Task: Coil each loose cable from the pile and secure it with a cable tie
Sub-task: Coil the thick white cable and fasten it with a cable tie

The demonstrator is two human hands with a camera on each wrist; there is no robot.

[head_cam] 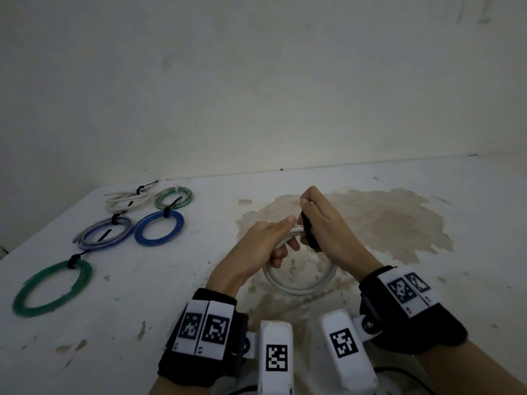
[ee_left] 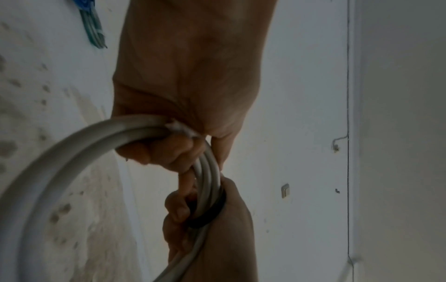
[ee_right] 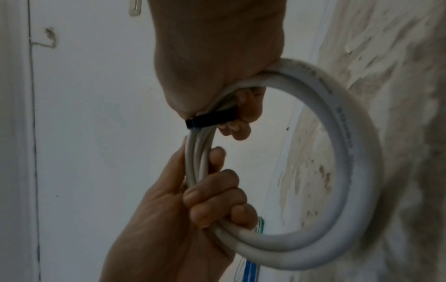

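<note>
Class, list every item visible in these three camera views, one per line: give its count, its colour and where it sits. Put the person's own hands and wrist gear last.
Coiled grey-white cable: one, grey-white, held above the table between both hands.
Black cable tie: one, black, wrapped round the held coil at the right hand.
Green tied coils: two, green, far left of the table, one near, one at the back.
Blue tied coil: one, blue, left side.
Grey-blue tied coil: one, beside the blue one.
White tied coil: one, white, back left.
Stained white table: one, white with brown patches.
Left hand: grips the coil.
Right hand: holds tie and coil.
Black wrist bands with markers: two, on the wrists.
</note>
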